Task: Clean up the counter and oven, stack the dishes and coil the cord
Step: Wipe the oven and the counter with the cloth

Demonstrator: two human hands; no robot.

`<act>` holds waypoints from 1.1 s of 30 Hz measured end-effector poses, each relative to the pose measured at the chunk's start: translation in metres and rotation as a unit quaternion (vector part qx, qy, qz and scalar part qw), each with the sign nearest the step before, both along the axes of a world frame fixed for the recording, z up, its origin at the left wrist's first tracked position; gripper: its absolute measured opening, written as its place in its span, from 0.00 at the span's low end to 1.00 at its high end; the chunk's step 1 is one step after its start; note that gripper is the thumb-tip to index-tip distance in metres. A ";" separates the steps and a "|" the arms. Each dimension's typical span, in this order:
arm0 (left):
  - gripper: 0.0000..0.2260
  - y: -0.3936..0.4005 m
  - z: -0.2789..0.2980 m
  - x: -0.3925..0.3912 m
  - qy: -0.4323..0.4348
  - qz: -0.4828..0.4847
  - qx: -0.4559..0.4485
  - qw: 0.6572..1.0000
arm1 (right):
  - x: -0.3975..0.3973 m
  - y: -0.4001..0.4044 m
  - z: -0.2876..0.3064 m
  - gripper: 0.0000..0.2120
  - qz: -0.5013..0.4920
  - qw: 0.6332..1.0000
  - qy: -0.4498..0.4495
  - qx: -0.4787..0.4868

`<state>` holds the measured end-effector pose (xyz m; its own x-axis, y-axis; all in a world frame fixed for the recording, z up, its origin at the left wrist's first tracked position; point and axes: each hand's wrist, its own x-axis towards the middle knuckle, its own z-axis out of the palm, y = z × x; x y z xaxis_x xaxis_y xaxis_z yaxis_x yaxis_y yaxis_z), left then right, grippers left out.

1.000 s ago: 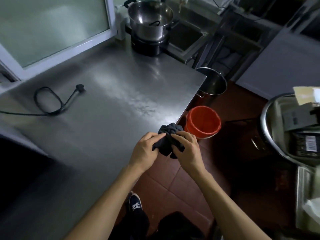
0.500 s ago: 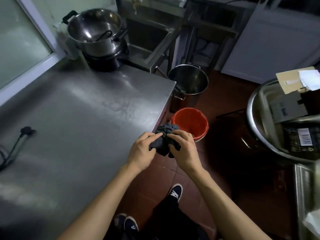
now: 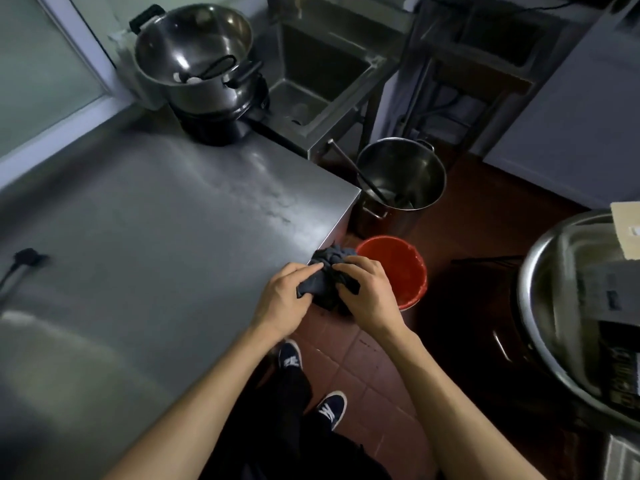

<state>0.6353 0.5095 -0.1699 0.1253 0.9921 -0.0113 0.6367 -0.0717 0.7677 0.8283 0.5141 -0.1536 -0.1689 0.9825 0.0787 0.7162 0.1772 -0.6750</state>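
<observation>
Left hand (image 3: 282, 296): fingers curling round and pinching the dark cloth (image 3: 327, 282).
Right hand (image 3: 367, 292): fingers curling, gripping the cloth's other side.
Cloth: bunching between both hands, just off the counter (image 3: 156, 237) edge.
Red bucket (image 3: 398, 271): sitting on the floor just beside the counter's corner.
Cord plug (image 3: 26, 258): lying on the counter, well apart from the cloth.

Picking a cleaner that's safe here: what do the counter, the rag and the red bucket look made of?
Counter: seemingly stainless steel, brushed, with soft streaked glare. Rag: dark woven cloth, crumpled into folds between the left hand and right hand. Red bucket: probably plastic, with a smooth, slightly glossy rim.
</observation>
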 end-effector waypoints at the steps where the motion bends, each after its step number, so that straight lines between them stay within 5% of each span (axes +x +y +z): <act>1: 0.28 0.007 -0.003 0.000 -0.002 0.008 -0.004 1.000 | -0.001 0.010 -0.002 0.19 0.006 1.000 -0.004 -0.003; 21: 0.29 0.164 -0.075 -0.016 -0.018 0.161 -0.077 0.984 | -0.054 0.225 -0.052 0.17 0.124 0.988 -0.083 -0.046; 33: 0.25 0.166 -0.060 -0.006 0.148 0.162 -0.133 0.967 | -0.047 0.258 -0.072 0.20 0.252 0.951 -0.152 -0.099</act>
<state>0.6292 0.6759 -0.2302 -0.2388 0.9357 -0.2598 0.7873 0.3431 0.5123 0.7808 0.7719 -0.2260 -0.6073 0.7612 -0.2274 0.7412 0.4399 -0.5071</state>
